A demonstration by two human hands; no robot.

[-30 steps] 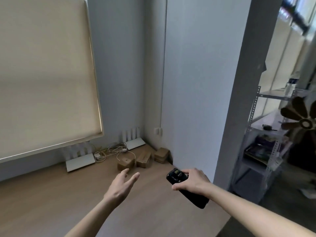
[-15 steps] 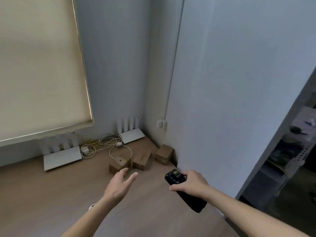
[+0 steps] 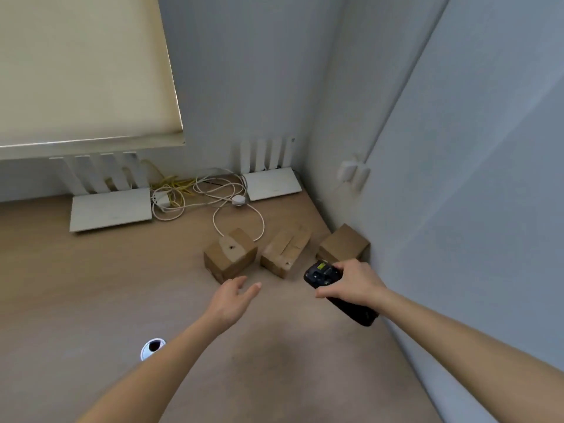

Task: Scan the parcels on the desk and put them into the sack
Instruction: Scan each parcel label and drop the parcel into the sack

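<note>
While the right hand (image 3: 355,283) holds the black scanner (image 3: 335,293) tight, the left hand (image 3: 233,299) reaches out with loose, spread fingers, holding nothing. Three brown parcels (image 3: 230,254) sit in a row on the table (image 3: 91,285) near the corner wall.

Both bare arms are stretched forward from the bottom of the view. The left hand (image 3: 233,297) is held out flat and loose, with the fingers straight and a little apart and the thumb lifted to the side. Nothing is held in it. The right hand (image 3: 354,285) is turned palm down, and its fingers and thumb are curled around a black scanner (image 3: 338,293). The two hands are kept apart, with the right one a bit farther forward.
</note>
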